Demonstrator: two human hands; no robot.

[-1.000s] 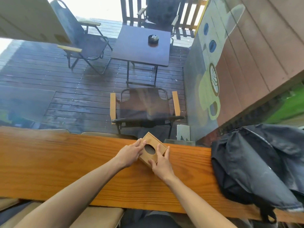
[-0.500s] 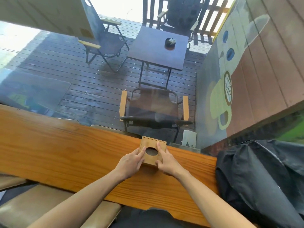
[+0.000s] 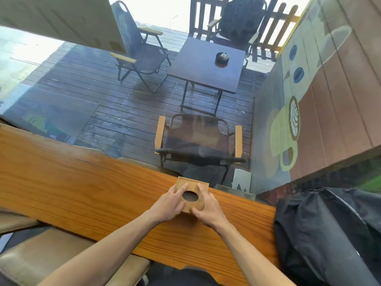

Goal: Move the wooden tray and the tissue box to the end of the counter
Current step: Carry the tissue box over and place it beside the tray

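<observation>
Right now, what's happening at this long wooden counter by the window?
A person is holding a small square wooden tissue box with an oval hole in its top between both bare hands, the left hand and right hand pressed against its sides. The box sits on the orange-brown wooden counter, near its far edge. A dark grey bag lies at the right end. No wooden tray is in view.

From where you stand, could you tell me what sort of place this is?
Probably a cafe: a wooden counter faces a window onto a deck with a small table and folding chairs, beside a coffee-cup mural.
</observation>
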